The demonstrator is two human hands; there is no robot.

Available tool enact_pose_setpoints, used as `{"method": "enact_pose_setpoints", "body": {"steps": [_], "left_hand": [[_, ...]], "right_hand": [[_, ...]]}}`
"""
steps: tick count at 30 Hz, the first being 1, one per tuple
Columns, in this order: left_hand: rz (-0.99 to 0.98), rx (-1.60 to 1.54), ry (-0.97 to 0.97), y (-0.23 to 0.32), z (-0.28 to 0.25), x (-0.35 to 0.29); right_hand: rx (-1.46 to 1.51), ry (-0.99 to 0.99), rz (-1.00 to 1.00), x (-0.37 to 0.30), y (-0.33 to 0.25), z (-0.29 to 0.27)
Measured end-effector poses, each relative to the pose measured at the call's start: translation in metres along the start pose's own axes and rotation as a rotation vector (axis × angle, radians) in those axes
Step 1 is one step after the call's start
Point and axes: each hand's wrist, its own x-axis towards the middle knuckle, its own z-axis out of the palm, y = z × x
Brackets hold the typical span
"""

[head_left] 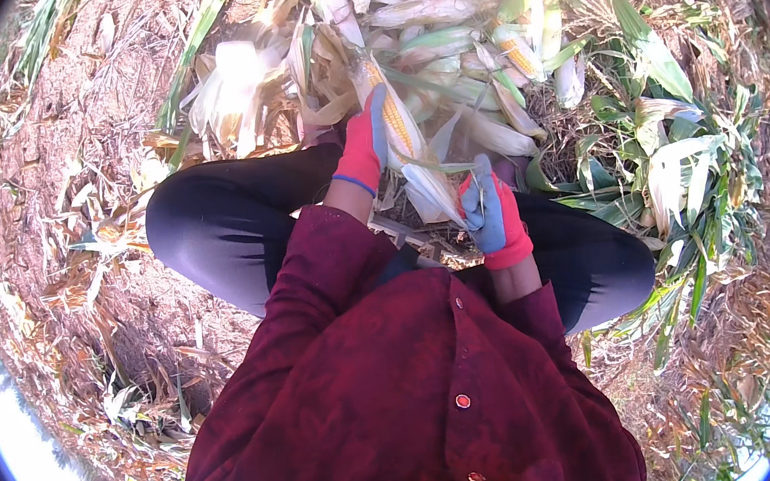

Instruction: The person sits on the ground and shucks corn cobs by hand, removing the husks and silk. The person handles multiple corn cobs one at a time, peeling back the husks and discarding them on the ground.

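Note:
An ear of corn (397, 125) slants in front of my lap, its yellow kernels bared along one side and pale husk around the rest. My left hand (367, 147), in a red and grey glove, is closed along its left side, with the thumb lying up the ear. At the ear's near end, pale husk (432, 195) is peeled down toward my right hand (496, 216). That hand, gloved the same way, is pinched shut on the husk; its fingertips are partly hidden.
Just beyond my hands lies a heap of ears in husks (439, 44), one with bared kernels (518, 52). Loose dry husks (235, 91) lie to the left. Green leaves and stalks (669, 151) pile up at the right. My bent knees flank the work.

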Motion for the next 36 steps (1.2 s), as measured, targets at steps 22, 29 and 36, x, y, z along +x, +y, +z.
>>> {"method": "enact_pose_setpoints", "body": {"steps": [22, 29, 36], "left_hand": [[0.480, 0.503, -0.068, 0.003, 0.027, -0.028], [0.663, 0.287, -0.106, 0.017, 0.039, -0.040], [0.779, 0.292, -0.076, 0.026, 0.030, -0.045]], "right_hand": [[-0.162, -0.122, -0.065, 0.065, 0.070, -0.026], [-0.316, -0.094, -0.094, 0.051, 0.060, -0.017], [-0.381, -0.198, -0.033, 0.045, 0.048, -0.006]]}}
